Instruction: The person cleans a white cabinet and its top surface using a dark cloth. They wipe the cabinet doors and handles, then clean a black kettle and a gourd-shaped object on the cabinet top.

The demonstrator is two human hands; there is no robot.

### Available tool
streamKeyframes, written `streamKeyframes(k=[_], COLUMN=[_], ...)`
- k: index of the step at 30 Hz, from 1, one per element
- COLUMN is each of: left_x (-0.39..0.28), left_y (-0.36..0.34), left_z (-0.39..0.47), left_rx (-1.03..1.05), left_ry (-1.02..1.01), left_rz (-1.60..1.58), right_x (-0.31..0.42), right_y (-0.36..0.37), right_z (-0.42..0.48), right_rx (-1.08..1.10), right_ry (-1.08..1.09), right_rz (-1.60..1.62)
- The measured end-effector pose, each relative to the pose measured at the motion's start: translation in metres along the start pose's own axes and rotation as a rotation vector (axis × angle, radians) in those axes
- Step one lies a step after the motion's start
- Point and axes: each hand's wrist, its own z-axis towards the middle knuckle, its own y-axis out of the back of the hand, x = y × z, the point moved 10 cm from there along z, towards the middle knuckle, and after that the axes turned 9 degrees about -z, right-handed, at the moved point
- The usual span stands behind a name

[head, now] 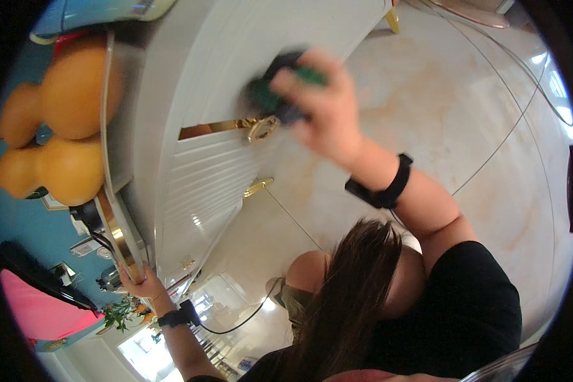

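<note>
My right hand grips a dark cloth with green parts, blurred by motion, against or close to the white front of a cabinet. Just below the cloth is a round gold ring handle, beside a narrow gap at the cabinet's ribbed door. At the lower left, my left hand holds the gold-trimmed edge of the cabinet top. Whether its fingers press or merely rest there is hard to tell. Both wrists wear black bands.
Orange and yellow gourd-shaped ornaments stand on the cabinet top. Gold feet support the cabinet above a marble-look floor. A cable runs from my left wristband. Green leaves and a pink item lie beyond my left hand.
</note>
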Motion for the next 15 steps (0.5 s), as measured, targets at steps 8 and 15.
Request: streamKeyframes(k=[8, 15], left_x=[0.016, -0.007], left_y=[0.009, 0.013], left_z=[-0.011, -0.003], left_rx=[-0.031, -0.144], left_ry=[0.049, -0.026], left_rz=[-0.023, 0.044], right_x=[-0.023, 0.038], right_y=[0.044, 0.024], right_z=[0.073, 0.06], right_rx=[-0.247, -0.246], right_ry=[-0.034, 0.098], right_rz=[-0.122, -0.07])
